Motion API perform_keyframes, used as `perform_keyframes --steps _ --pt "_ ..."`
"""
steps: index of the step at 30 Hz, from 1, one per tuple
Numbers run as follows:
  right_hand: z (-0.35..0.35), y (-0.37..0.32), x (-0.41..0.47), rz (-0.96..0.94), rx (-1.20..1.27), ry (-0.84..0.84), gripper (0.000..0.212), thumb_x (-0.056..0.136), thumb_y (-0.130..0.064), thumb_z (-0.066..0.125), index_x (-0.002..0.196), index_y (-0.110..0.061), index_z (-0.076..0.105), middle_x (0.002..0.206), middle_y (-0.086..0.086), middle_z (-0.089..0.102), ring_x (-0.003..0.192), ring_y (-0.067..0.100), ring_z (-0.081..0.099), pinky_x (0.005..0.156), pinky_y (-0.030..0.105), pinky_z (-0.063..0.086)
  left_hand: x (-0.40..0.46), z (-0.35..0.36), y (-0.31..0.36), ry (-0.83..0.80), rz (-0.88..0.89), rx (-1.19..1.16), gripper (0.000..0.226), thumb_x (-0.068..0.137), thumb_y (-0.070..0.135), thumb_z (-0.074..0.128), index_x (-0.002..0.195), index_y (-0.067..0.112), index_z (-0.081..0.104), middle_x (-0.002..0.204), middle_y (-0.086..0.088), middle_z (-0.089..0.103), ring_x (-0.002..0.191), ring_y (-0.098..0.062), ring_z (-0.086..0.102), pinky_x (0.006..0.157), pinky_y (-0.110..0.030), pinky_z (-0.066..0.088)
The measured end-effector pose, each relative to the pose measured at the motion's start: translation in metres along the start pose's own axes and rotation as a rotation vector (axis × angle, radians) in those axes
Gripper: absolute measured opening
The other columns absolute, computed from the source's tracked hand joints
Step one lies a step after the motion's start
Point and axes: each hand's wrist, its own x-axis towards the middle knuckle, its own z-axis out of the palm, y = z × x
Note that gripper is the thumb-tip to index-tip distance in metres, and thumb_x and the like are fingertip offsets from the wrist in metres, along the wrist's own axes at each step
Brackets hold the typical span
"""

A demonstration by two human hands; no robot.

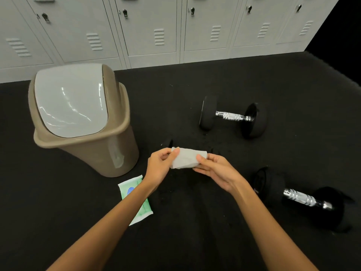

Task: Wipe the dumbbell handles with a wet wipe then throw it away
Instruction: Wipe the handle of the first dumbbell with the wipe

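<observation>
Two bare forearms reach forward over a black floor. The left hand (159, 167) and right hand (216, 169) pinch opposite ends of a folded white wet wipe (187, 158), fingers closed on it. It looks limp, light and damp (best gripped bunched, not by an edge). A green wipe packet (125, 189) lies under the left forearm. Right, a near dumbbell (300, 197); beyond, a far dumbbell (232, 116), both likely heavy, with ridged chrome handles. Left, a tan swing-lid bin (117, 153); grey lockers (152, 26) behind.

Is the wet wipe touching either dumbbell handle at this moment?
No: both hands hold the wet wipe in the air, apart from both dumbbell handles.
</observation>
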Motion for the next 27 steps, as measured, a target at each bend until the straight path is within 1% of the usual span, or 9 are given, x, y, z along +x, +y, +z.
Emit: perform_keyframes --steps 3,6,10,12,14,18,22,24,27 --pt "0.010 0.004 0.001 -0.152 0.084 0.054 0.032 0.093 -0.017 0.058 0.120 0.000 0.055 0.116 0.014 0.067 0.110 0.023 0.063 0.097 0.038 0.050 0.002 0.009 -0.003 0.125 0.036 0.058 0.025 0.090 0.031 0.060 0.102 0.012 0.073 0.108 -0.001 0.066 0.103 -0.010 0.059 0.085 -0.020 0.045" --pt "0.019 0.004 0.002 -0.271 -0.006 0.111 0.030 0.095 -0.021 0.055 0.117 -0.001 0.054 0.110 0.015 0.069 0.104 0.024 0.066 0.090 0.034 0.053 0.005 0.017 0.000 0.182 0.008 -0.072 0.023 0.092 0.029 0.058 0.099 0.012 0.072 0.099 -0.005 0.070 0.099 -0.020 0.064 0.085 -0.035 0.051" --pt "0.027 0.004 0.005 -0.290 -0.078 0.266 0.020 0.096 -0.024 0.054 0.108 -0.008 0.054 0.095 0.009 0.072 0.083 0.018 0.070 0.070 0.032 0.058 0.005 0.030 0.008 0.267 0.017 -0.055 0.025 0.096 0.028 0.051 0.092 0.009 0.067 0.091 -0.011 0.068 0.090 -0.024 0.064 0.073 -0.036 0.049" --pt "0.031 0.002 0.004 -0.308 -0.090 0.325 0.019 0.096 -0.025 0.054 0.106 -0.009 0.055 0.081 0.009 0.069 0.060 0.016 0.062 0.052 0.027 0.051 0.004 0.030 0.014 0.280 0.064 0.016 0.027 0.097 0.027 0.049 0.089 0.007 0.065 0.087 -0.012 0.067 0.083 -0.021 0.062 0.068 -0.034 0.046" --pt "0.036 0.000 0.003 -0.317 -0.084 0.360 0.021 0.095 -0.026 0.055 0.106 -0.008 0.056 0.072 0.010 0.064 0.050 0.011 0.052 0.044 0.023 0.040 0.004 0.025 0.021 0.272 0.108 0.052 0.027 0.097 0.027 0.049 0.089 0.006 0.064 0.083 -0.011 0.066 0.078 -0.016 0.059 0.067 -0.032 0.045" --pt "0.044 0.003 0.009 -0.340 -0.059 0.422 0.018 0.094 -0.027 0.057 0.102 -0.011 0.059 0.076 0.009 0.067 0.058 0.013 0.056 0.047 0.024 0.042 0.009 0.012 0.019 0.172 0.122 0.034 0.026 0.098 0.028 0.048 0.089 0.008 0.062 0.086 -0.010 0.066 0.080 -0.015 0.060 0.067 -0.034 0.046" --pt "0.031 -0.003 0.015 -0.323 -0.077 0.357 0.025 0.094 -0.028 0.056 0.108 -0.008 0.060 0.104 0.011 0.069 0.089 0.019 0.064 0.076 0.030 0.053 0.020 0.015 0.007 0.079 0.020 -0.085 0.027 0.096 0.033 0.050 0.093 0.013 0.067 0.092 -0.014 0.068 0.085 -0.025 0.065 0.072 -0.043 0.053" --pt "0.023 -0.008 0.013 -0.286 -0.066 0.299 0.026 0.091 -0.022 0.061 0.112 -0.007 0.057 0.112 0.010 0.066 0.102 0.018 0.064 0.086 0.033 0.054 0.021 0.024 0.008 0.015 -0.040 -0.167 0.027 0.097 0.031 0.049 0.099 0.011 0.067 0.089 -0.009 0.069 0.085 -0.020 0.066 0.074 -0.043 0.055" --pt "0.011 -0.001 0.013 -0.280 -0.139 0.405 0.037 0.085 -0.010 0.068 0.115 -0.015 0.047 0.112 0.008 0.064 0.097 0.016 0.065 0.078 0.028 0.056 0.023 0.040 -0.001 0.047 -0.069 -0.109 0.023 0.094 0.029 0.054 0.097 0.013 0.069 0.090 -0.004 0.070 0.086 -0.016 0.066 0.078 -0.039 0.055"
